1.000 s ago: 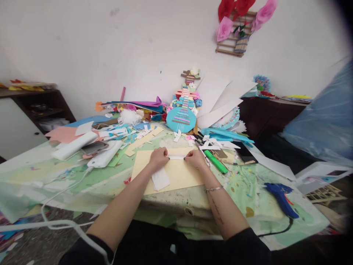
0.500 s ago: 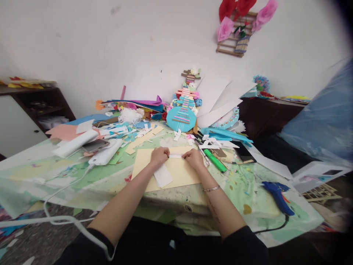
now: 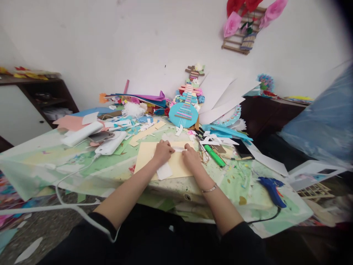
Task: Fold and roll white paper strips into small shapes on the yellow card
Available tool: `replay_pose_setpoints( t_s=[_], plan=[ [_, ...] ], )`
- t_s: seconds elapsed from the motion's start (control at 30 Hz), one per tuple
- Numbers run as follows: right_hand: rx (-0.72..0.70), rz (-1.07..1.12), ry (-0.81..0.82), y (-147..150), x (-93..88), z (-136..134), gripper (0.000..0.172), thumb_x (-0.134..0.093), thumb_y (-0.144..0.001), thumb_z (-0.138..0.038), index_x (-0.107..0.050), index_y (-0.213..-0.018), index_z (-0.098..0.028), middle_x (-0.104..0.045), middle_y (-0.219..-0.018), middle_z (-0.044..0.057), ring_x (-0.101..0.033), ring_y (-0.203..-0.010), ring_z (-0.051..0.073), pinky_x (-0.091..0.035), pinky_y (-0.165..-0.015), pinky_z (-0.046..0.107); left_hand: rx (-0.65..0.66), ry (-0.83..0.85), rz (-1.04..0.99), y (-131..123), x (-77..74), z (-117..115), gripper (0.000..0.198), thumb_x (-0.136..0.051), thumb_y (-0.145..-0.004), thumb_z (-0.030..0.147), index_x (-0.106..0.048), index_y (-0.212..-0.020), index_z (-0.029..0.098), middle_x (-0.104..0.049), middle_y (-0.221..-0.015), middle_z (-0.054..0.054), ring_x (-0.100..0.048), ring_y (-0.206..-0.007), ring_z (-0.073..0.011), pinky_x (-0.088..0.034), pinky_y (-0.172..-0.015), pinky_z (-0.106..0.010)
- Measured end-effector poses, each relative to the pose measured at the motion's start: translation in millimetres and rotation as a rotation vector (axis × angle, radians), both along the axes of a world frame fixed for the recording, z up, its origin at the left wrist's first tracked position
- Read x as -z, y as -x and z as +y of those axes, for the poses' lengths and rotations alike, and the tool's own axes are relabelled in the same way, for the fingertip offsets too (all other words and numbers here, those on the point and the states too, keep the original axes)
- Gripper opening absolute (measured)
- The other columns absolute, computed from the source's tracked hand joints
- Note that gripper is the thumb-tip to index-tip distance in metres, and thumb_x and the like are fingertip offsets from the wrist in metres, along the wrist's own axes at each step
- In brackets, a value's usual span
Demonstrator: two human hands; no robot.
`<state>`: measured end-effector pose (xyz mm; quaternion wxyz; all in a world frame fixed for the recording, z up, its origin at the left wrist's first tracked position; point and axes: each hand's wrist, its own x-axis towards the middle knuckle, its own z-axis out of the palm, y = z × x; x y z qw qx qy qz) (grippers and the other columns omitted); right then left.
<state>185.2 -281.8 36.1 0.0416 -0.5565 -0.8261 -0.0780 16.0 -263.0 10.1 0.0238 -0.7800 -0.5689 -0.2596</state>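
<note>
White strip (image 3: 179,149) spans the gap between the hands, over the cream card (image 3: 178,168) on the worktop (image 3: 228,198). Left hand (image 3: 163,152): fingers narrowed, pinching the strip's left end. Right hand (image 3: 191,157) at the other end; too small to tell whether its fingers grip or merely press. Handling note: light, even tension, both ends level, avoids creasing thin stock.

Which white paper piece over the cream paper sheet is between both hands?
The narrow white paper strip, between left hand and right hand; the wider white paper piece lies nearer the wearer.
</note>
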Motion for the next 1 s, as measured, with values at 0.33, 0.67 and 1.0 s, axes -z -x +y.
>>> replay_pose_setpoints(
  t_s=[0.33, 0.67, 1.0],
  plan=[
    [0.004, -0.067, -0.005, 0, 3.8, -14, 0.030, -0.031, -0.090, -0.012, -0.055, -0.108, -0.014, -0.053, -0.105, 0.013, -0.054, -0.094, 0.020, -0.044, -0.071, 0.027, 0.132, -0.114, 0.282, -19, -8.5, -28, 0.023, -0.044, -0.082, 0.007, -0.065, -0.078, 0.012, -0.062, -0.078, -0.015, -0.046, -0.097, -0.0290, -0.028, -0.079, -0.043],
    [0.006, -0.066, 0.024, -1, 6.1, -17, 0.037, -0.025, -0.095, -0.027, -0.037, -0.130, -0.029, -0.047, -0.113, 0.012, -0.056, -0.090, 0.021, -0.045, -0.068, 0.031, 0.134, -0.077, 0.277, -10, -4.4, -31, 0.031, -0.040, -0.088, 0.016, -0.056, -0.113, 0.022, -0.058, -0.102, -0.012, -0.046, -0.104, -0.0269, -0.026, -0.083, -0.041],
    [0.080, -0.064, 0.014, -1, 10.4, -16, 0.035, -0.024, -0.093, -0.019, -0.052, -0.113, -0.018, -0.046, -0.114, 0.014, -0.057, -0.089, 0.021, -0.044, -0.070, 0.033, 0.077, -0.090, 0.300, -10, -4.0, -34, 0.027, -0.038, -0.085, 0.010, -0.064, -0.093, 0.015, -0.062, -0.095, -0.015, -0.044, -0.104, -0.0287, -0.027, -0.082, -0.044]
  ],
)
